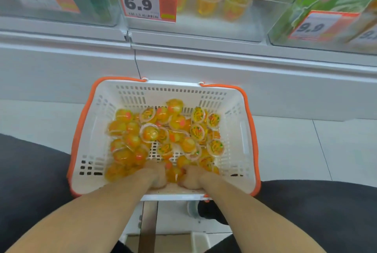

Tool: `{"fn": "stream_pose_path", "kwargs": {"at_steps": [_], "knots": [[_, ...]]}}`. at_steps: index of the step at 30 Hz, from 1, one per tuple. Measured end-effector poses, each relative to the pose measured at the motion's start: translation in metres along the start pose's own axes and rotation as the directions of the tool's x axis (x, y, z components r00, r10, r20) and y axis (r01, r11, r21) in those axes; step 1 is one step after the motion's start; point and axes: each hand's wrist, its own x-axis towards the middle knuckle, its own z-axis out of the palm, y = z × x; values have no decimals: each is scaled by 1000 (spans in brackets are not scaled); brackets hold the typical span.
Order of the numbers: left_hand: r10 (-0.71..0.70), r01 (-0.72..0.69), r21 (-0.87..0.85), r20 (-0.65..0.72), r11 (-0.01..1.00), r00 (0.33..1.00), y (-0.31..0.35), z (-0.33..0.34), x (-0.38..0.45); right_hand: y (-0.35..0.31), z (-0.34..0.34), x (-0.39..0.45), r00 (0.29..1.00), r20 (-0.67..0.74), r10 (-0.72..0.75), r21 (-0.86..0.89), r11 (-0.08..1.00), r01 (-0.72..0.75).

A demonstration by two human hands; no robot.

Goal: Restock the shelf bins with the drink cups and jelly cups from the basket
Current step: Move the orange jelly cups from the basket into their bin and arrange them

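Both hands were down in the basket (240,130) among the jelly cups (163,130): left hand (156,175) and right hand (190,177) had fingers curled around cups at the near wall.

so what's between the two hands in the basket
In the head view, a few orange jelly cups sit between the left hand and right hand, low in the white basket.

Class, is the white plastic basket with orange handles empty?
No: the white plastic basket holds many orange jelly cups, with both hands reaching in.
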Motion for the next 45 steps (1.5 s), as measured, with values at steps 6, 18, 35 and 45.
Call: {"fn": "stream_pose_path", "kwargs": {"at_steps": [6,18,35,45], "knots": [[76,-68,-88,97,994,992,-1,-11,-7,2,-3,9,999,3,-44,-34,998,44],[137,35,-986,57,161,989,-38,-56,-19,-3,-4,17,994,53,-94,-22,995,95],[356,-406,-892,-320,199,878,33,-199,-116,-40,-185,-140,694,-611,-380,764,-56,643],[561,-677,-656,-438,335,702,48,-246,-186,-64,-189,-206,452,-875,-170,412,227,882]]}}
